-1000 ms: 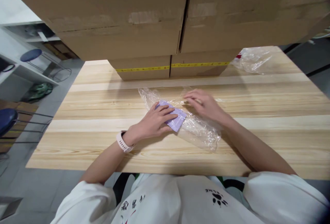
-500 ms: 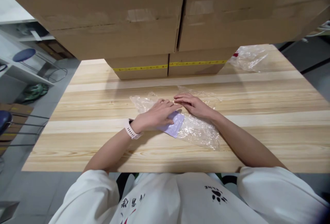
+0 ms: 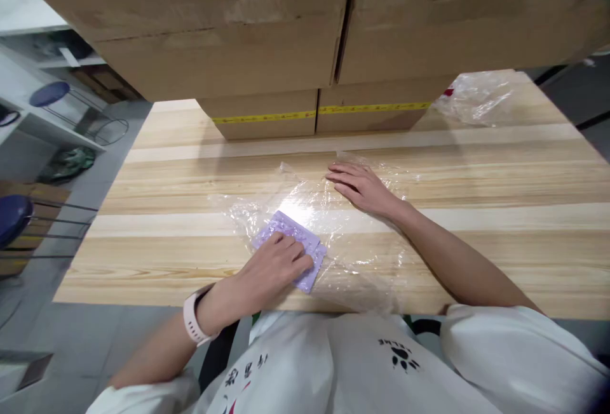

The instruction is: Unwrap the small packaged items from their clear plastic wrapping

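Observation:
My left hand (image 3: 269,268), with a pale watch band on its wrist, is curled over a flat lavender packet (image 3: 298,231) near the front of the table. Its fingertips are bent against the packet and partly hidden. Crinkled clear plastic film (image 3: 355,242) spreads around the packet and seems to lie over part of it; I cannot tell whether the packet is inside a bag. Farther back and to the right, my right hand (image 3: 359,185) rests flat on the film, fingers stretched out and holding nothing.
Large cardboard boxes (image 3: 229,33) are stacked at the back of the wooden table (image 3: 157,211), the lower ones with yellow tape. More clear plastic (image 3: 476,100) lies at the back right. Blue stools (image 3: 50,93) and shelving stand to the left.
My left hand has moved toward me with the lavender packet, away from my right hand. The film is now spread wider and flatter. My right hand has stayed nearly in place.

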`<state>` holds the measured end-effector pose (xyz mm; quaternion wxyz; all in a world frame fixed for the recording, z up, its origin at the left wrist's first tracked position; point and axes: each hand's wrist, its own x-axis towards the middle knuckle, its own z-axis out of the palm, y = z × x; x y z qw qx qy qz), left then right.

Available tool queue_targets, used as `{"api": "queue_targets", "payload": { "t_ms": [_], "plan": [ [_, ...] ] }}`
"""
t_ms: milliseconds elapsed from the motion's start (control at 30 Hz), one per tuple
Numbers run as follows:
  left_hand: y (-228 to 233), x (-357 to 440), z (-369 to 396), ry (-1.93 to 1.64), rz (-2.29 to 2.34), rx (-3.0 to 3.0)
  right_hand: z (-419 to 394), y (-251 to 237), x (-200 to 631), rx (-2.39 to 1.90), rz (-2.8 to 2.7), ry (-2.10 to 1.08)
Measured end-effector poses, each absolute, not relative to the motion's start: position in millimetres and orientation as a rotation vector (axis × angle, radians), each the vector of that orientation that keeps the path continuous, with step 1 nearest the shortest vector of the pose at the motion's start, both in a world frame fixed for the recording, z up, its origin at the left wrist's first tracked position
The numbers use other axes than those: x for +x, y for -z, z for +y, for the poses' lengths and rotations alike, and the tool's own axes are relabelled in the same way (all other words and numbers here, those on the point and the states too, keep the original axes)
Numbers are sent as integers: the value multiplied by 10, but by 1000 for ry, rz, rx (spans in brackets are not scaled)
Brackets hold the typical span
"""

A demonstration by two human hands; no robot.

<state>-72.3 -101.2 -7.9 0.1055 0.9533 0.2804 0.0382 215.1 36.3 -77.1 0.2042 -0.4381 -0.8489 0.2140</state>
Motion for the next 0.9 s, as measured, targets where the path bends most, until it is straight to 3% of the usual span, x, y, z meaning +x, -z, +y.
{"api": "queue_targets", "payload": {
  "t_ms": [100,267,500,900],
  "plan": [
    [21,-820,-1092,-87,804,2662,377,778,2166,-1222,-2396,-568],
    [-142,-823,-822,-358,920,2580,212,632,2062,-1243,-2305,-500],
    [14,-749,-515,103,867,2697,-206,517,1760,-859,-2416,-781],
    [252,-894,-938,-526,978,2837,-186,716,1717,-826,-2577,-720]
  ]
}}
